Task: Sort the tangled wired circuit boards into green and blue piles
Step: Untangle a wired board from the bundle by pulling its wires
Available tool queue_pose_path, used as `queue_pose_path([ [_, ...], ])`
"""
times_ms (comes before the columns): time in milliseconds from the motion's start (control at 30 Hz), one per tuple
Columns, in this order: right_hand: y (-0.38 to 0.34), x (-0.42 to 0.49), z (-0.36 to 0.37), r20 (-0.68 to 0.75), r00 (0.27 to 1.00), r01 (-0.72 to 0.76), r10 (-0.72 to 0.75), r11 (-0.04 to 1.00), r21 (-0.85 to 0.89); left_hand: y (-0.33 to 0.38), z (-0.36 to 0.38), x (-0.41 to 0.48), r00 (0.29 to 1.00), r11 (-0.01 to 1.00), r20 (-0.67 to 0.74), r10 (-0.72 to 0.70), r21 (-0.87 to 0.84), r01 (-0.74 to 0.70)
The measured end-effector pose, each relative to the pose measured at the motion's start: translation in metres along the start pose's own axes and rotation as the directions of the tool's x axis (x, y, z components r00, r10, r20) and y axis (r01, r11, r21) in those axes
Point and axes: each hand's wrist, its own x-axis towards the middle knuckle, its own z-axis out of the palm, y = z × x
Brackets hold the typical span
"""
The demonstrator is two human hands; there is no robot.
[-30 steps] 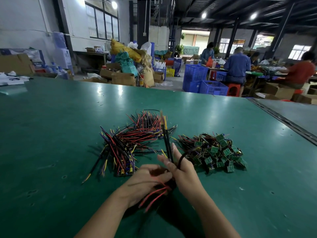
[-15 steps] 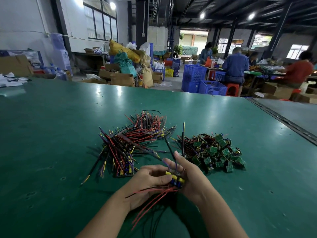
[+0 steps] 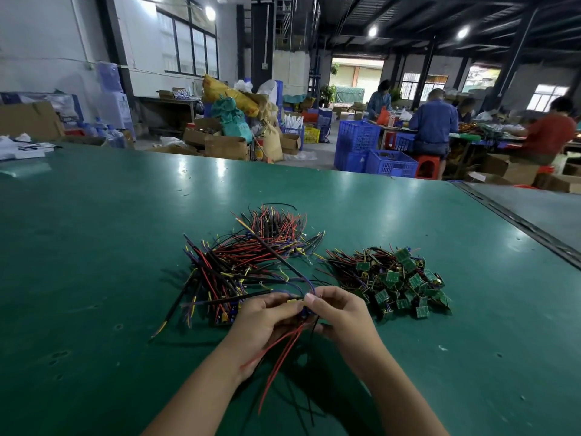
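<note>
1. Head view, the hands: the left hand (image 3: 267,320) and the right hand (image 3: 342,313) meet just above the green table (image 3: 94,247), near its front edge. Both pinch one small board (image 3: 295,305) between thumb and fingertips. It shows a yellow part and a bit of blue, so it is probably a blue one, though it is mostly hidden.
2. Head view, the wires: red wires (image 3: 283,350) hang from the board down toward the person. A dark wire (image 3: 279,261) runs from the hands up into the tangled heap (image 3: 239,265).
3. Head view, the piles: the heap lies just beyond the left hand, with a few blue boards (image 3: 224,316) at its near edge. The green pile (image 3: 405,284) sits just beside the right hand, apart from the heap.
4. Risk: if the dark wire is caught in the heap, a hard pull could drag other pieces along and spread the heap toward the green pile.
5. Risk: a sharp tug could also tear a wire off its board.
6. Risk: the hanging red wires could hook loose ends and carry a wrong piece across.
7. Risk: with the board's colour half hidden, it could land in the wrong pile.
</note>
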Motion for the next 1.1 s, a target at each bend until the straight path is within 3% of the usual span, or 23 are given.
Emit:
queue_pose_path([
  [233, -0.004, 0.000, -0.009, 0.090, 0.993, -0.091, 0.080, 0.989, 0.115, -0.001, 0.002, -0.001, 0.995, 0.990, -0.052, 0.080, 0.116, -0.074],
  [433, -0.006, 0.000, -0.011, 0.141, 0.972, -0.209, 0.186, 0.963, 0.172, 0.006, 0.003, -0.006, 0.998, 0.998, 0.008, -0.055, -0.030, 0.055],
  [833, -0.011, -0.003, -0.012, 0.228, 0.931, -0.343, 0.284, 0.893, 0.291, 0.012, 0.001, -0.007, 0.994, 0.989, 0.051, -0.095, -0.111, 0.100],
  [1100, -0.009, -0.001, -0.007, 0.116, 0.956, -0.291, 0.269, 0.909, 0.299, 0.010, 0.004, -0.006, 0.998, 0.994, -0.015, -0.065, -0.094, 0.063],
])
